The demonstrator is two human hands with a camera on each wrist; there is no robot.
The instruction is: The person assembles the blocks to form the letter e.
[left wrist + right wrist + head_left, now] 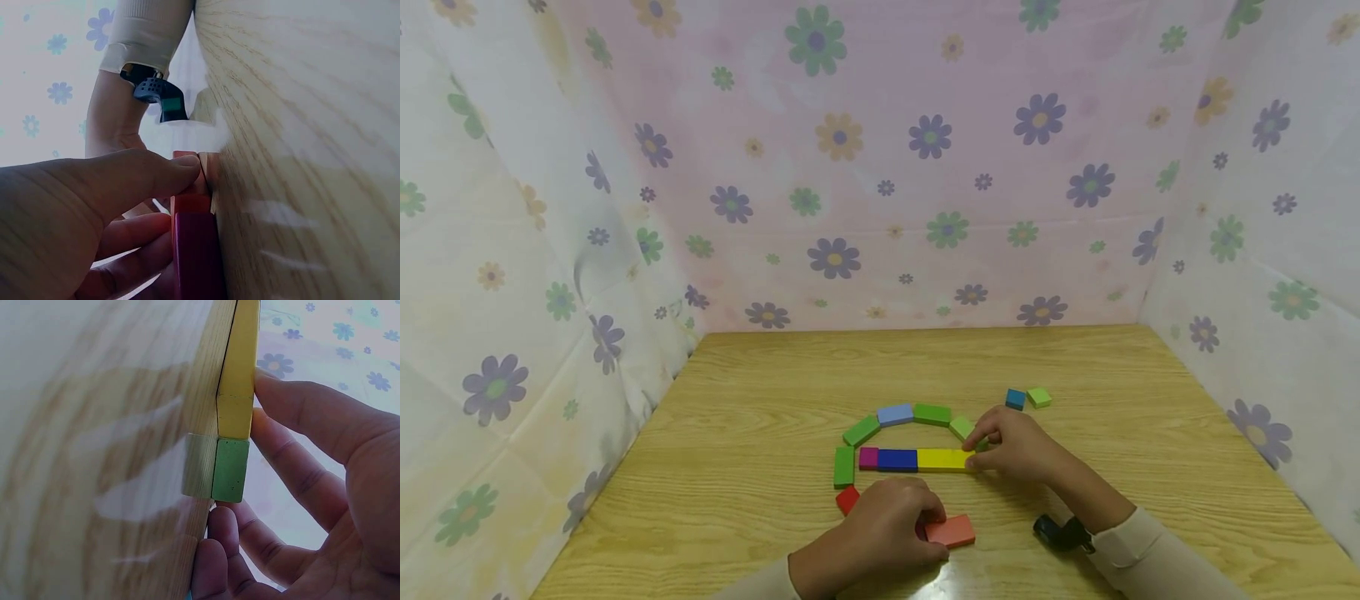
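My left hand [895, 523] pinches a salmon-red block [952, 531] near the table's front, thumb on its near side. In the left wrist view the thumb presses beside an orange-red block [190, 204], and a magenta block [199, 256] lies next to the fingers. My right hand [1018, 447] bends its fingers around a green block [230, 470] at the right end of the yellow block [944, 460]. Its thumb touches the yellow block's end; part of this grip is hidden. A light green block [962, 429] lies by the index finger.
Green blocks [844, 467] and a light blue block [895, 414] curve around a row with a dark blue block [897, 461]. A red block [847, 500] lies left of my left hand. Behind my right hand sit a blue block [1015, 399] and a lime block [1039, 397].
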